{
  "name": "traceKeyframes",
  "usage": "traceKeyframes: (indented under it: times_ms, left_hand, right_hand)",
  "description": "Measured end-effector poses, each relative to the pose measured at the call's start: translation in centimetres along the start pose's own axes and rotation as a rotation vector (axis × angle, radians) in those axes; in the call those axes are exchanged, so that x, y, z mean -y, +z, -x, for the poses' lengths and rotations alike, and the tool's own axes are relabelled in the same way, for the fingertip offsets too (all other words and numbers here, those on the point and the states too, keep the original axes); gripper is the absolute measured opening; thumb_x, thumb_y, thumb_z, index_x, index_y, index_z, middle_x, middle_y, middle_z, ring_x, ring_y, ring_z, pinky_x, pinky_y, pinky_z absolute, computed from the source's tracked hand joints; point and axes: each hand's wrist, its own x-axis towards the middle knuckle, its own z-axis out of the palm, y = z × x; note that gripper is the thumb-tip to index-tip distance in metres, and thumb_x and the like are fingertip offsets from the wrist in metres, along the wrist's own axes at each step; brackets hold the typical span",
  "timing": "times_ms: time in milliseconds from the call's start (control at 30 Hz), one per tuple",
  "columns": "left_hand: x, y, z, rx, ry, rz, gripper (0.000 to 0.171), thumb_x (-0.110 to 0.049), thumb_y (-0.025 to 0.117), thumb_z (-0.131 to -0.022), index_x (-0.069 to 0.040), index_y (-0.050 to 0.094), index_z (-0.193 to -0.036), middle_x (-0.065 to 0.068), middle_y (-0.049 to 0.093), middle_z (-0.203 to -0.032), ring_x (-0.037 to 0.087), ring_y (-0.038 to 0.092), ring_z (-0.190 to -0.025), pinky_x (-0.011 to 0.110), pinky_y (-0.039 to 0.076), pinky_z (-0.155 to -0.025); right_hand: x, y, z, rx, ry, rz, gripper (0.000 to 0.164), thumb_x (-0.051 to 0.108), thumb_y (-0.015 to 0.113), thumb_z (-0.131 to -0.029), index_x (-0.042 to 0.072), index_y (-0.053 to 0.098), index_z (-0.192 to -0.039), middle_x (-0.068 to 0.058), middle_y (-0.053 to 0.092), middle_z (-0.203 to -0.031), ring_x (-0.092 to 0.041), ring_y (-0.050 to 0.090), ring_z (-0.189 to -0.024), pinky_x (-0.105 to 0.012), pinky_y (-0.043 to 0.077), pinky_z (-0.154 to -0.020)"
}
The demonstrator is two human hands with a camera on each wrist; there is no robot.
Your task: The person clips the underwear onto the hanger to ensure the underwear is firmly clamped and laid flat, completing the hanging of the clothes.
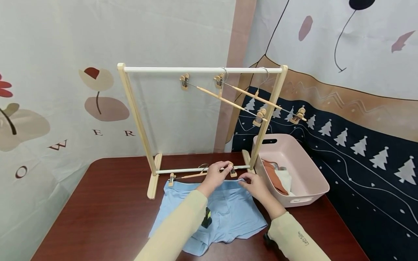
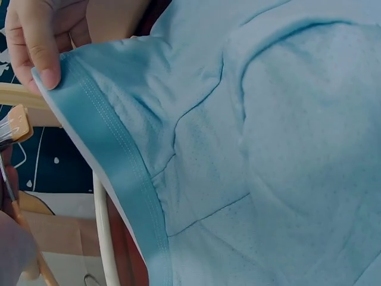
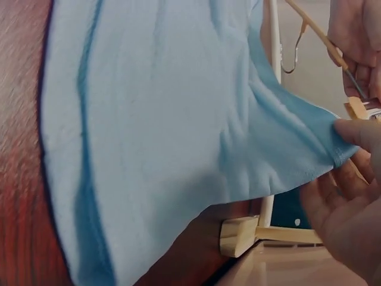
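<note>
Light blue shorts (image 1: 235,210) lie on the table with the waistband toward the rack. A wooden clip hanger (image 1: 194,175) is at the waistband, and its left clip (image 1: 171,179) grips the band's left corner. My left hand (image 1: 216,175) pinches the hanger's right clip (image 1: 233,172), which stands just off the cloth. With thumb and fingers my right hand (image 1: 256,186) pinches the right end of the waistband (image 2: 98,119), lifted beside that clip. In the right wrist view the corner of the shorts (image 3: 321,134) is drawn up between my right thumb and fingers.
A wooden rack (image 1: 202,70) stands at the back of the table, two clip hangers (image 1: 225,99) hooked on its top bar. Right of it a pink basket (image 1: 307,163) holds orange (image 1: 273,175) and white cloth (image 1: 283,181). A dark patch (image 1: 207,218) shows on the shorts.
</note>
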Motion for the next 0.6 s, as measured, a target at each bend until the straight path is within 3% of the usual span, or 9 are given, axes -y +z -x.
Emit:
traceKeyframes:
  times_ms: [100, 267, 600]
  left_hand:
    - [0.1, 0.1, -0.1, -0.024, 0.028, 0.019, 0.037, -0.026, 0.057, -0.095, -0.005, 0.061, -0.125, 0.017, 0.055, -0.132, 0.032, 0.049, -0.125, 0.047, 0.042, -0.100]
    - [0.1, 0.1, -0.1, -0.024, 0.046, 0.030, 0.036, -0.026, 0.058, -0.094, -0.005, 0.062, -0.124, 0.017, 0.057, -0.130, 0.033, 0.050, -0.124, 0.047, 0.042, -0.101]
    - [0.1, 0.0, -0.1, -0.005, 0.053, 0.029, 0.038, -0.027, 0.057, -0.095, -0.004, 0.062, -0.124, 0.017, 0.056, -0.131, 0.033, 0.049, -0.125, 0.047, 0.040, -0.102]
  right_hand:
    - [0.1, 0.0, -0.1, -0.008, -0.035, 0.043, 0.009, 0.006, 0.073, -0.078, 0.012, 0.071, -0.083, -0.002, 0.068, -0.085, -0.012, 0.052, -0.071, -0.026, 0.042, -0.065]
    - [0.6, 0.0, -0.2, -0.070, -0.043, 0.079, 0.008, 0.006, 0.075, -0.077, 0.011, 0.070, -0.080, -0.001, 0.061, -0.071, -0.009, 0.047, -0.060, -0.023, 0.040, -0.056]
    - [1.3, 0.3, -0.6, -0.160, -0.060, 0.102, 0.007, 0.011, 0.077, -0.078, 0.009, 0.071, -0.081, -0.002, 0.068, -0.073, -0.011, 0.060, -0.063, -0.022, 0.047, -0.057]
